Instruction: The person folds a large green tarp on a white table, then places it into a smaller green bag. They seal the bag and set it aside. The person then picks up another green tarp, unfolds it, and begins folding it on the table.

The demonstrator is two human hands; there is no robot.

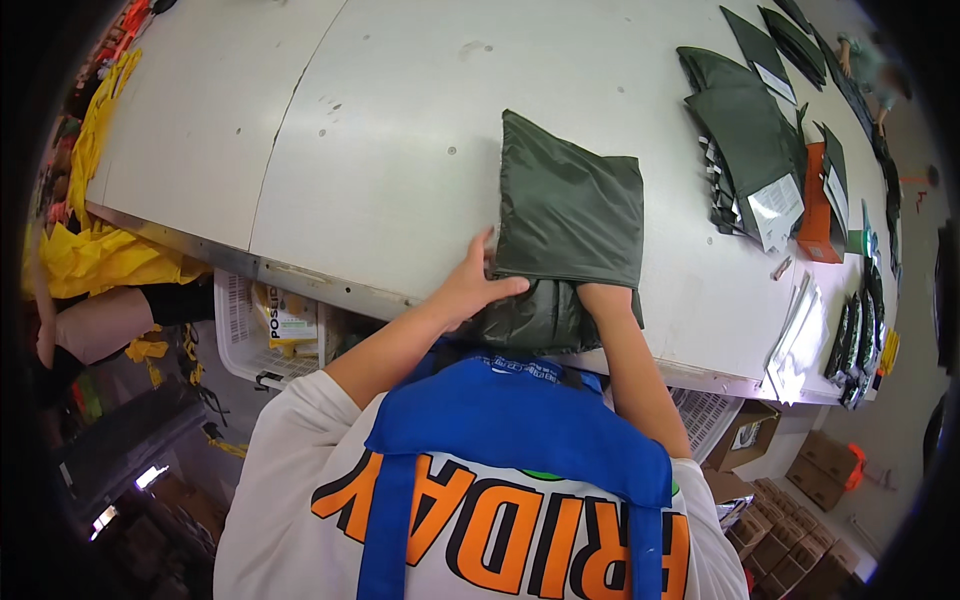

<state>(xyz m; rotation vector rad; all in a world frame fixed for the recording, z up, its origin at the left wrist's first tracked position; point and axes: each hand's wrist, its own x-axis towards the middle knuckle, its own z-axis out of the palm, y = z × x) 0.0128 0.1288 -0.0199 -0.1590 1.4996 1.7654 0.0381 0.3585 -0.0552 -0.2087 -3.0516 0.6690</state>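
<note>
The left hand [470,285] is resting, grip apart, thumb on the green bag [570,215]; the right hand's [608,300] is hiding under its flap—can't tell. The bag is lying at the counter's [380,180] near edge—slack folds risk slipping off.

Orange lettering [500,530] on shirt [285,480], black on package [293,325]

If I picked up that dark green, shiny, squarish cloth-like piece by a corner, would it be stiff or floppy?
Likely floppy: the dark green, shiny, squarish cloth-like piece has soft wrinkles across it. It may be slippery, since its surface catches the light. It probably wouldn't roll, because it lies mostly flat on the white table.
</note>
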